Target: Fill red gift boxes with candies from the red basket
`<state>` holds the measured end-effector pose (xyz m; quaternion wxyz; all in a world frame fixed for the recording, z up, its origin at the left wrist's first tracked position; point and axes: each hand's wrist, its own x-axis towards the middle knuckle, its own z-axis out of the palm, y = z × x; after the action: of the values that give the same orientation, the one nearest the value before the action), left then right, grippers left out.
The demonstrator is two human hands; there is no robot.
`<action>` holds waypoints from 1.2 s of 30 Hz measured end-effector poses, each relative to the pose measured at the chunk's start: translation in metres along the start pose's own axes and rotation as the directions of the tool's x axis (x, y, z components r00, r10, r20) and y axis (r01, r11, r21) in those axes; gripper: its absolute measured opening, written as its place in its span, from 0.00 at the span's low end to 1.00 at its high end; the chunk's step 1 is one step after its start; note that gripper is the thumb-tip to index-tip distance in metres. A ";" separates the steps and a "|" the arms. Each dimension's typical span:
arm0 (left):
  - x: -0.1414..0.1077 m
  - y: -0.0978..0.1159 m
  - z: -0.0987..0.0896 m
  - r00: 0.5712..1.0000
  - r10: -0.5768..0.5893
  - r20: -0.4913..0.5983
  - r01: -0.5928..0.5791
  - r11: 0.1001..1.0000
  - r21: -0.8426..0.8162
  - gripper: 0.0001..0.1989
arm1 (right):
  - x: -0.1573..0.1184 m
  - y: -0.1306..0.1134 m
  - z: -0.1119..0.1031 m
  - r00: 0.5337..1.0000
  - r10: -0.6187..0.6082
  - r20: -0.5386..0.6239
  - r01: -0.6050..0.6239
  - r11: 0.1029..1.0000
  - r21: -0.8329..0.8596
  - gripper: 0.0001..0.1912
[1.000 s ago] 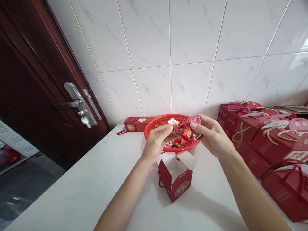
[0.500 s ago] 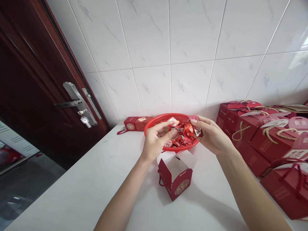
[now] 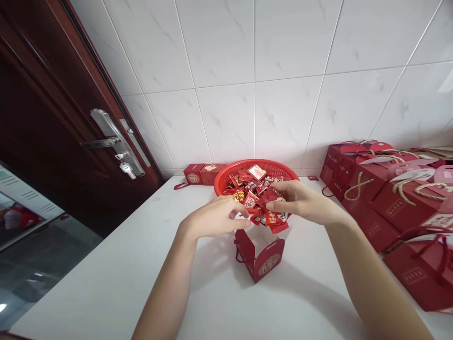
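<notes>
over the open red cardboard box (image 3: 269,264), the right hand (image 3: 305,202) pinches shiny red plastic-wrapped sweets (image 3: 272,218); at the box's left, the left hand (image 3: 212,218) is half-curled, seemingly without load. the sweets are probably light, slippery, best held by wrapper edges.

The smooth white tabletop (image 3: 141,269) has an open dark-red cardboard box (image 3: 267,262) with a white inside standing about mid-table. Just behind it sits a wide, rounded red plastic basket (image 3: 221,182) with perforated walls. Left of that, two small red cardboard boxes (image 3: 211,175) sit end to end. Over on the right, dark-red cardboard boxes with cord handles (image 3: 389,208) crowd together.
</notes>
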<state>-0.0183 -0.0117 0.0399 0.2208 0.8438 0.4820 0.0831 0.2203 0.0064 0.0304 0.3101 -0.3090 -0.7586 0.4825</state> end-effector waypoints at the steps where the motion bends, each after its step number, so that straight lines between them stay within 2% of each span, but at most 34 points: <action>1: 0.000 0.000 0.001 0.999 -0.007 0.033 0.007 1.000 0.011 0.14 | 0.002 0.002 0.002 1.000 -0.008 -0.002 0.008 0.999 -0.044 0.18; 6: 0.001 -0.003 0.002 0.992 -0.045 0.118 0.044 0.999 0.007 0.14 | 0.005 0.006 0.009 0.997 -0.023 -0.077 0.012 0.990 -0.143 0.20; 9: -0.001 -0.007 -0.001 0.985 -0.033 0.167 0.032 0.999 0.010 0.21 | 0.005 0.004 0.010 0.997 -0.037 -0.074 0.025 0.988 -0.152 0.19; 11: -0.003 -0.010 -0.003 0.979 -0.033 0.203 0.034 0.999 -0.006 0.26 | 0.006 0.004 0.013 0.999 -0.036 -0.039 0.029 0.986 -0.162 0.18; 14: -0.003 -0.013 -0.004 0.972 -0.019 0.233 0.032 0.998 -0.055 0.29 | 0.008 0.007 0.017 0.997 -0.011 0.075 0.026 0.978 -0.206 0.15; 16: -0.003 -0.014 -0.004 0.971 -0.009 0.241 0.027 0.997 -0.072 0.31 | 0.010 0.010 0.020 0.993 -0.014 0.116 0.042 0.969 -0.245 0.14; 21: -0.002 -0.014 -0.003 0.971 -0.032 0.237 0.048 0.997 -0.063 0.32 | 0.010 0.011 0.021 0.995 -0.082 0.063 0.096 0.958 -0.269 0.17; 26: -0.003 -0.013 -0.003 0.972 -0.007 0.234 0.021 0.998 -0.058 0.32 | 0.010 0.014 0.022 0.989 -0.046 0.142 0.094 0.932 -0.351 0.14; 29: -0.003 -0.013 -0.003 0.968 -0.040 0.246 0.048 0.998 -0.027 0.34 | 0.011 0.016 0.023 0.995 -0.055 0.082 0.085 0.900 -0.428 0.14; 32: -0.003 -0.012 -0.004 0.964 -0.069 0.257 0.072 0.997 0.000 0.35 | 0.010 0.013 0.023 0.996 -0.088 0.026 0.091 0.909 -0.407 0.13; 34: -0.003 -0.011 -0.004 0.962 -0.058 0.265 0.063 0.998 -0.008 0.34 | 0.009 0.010 0.024 0.996 -0.063 0.063 0.081 0.933 -0.350 0.10; 36: -0.002 -0.010 -0.003 0.962 -0.042 0.269 0.050 0.999 -0.022 0.33 | 0.008 0.009 0.026 0.988 -0.012 0.151 0.060 0.947 -0.317 0.07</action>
<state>-0.0284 -0.0086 0.0388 0.2980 0.8326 0.4659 -0.0300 0.1967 0.0017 0.0147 0.2077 -0.3050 -0.8532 0.3686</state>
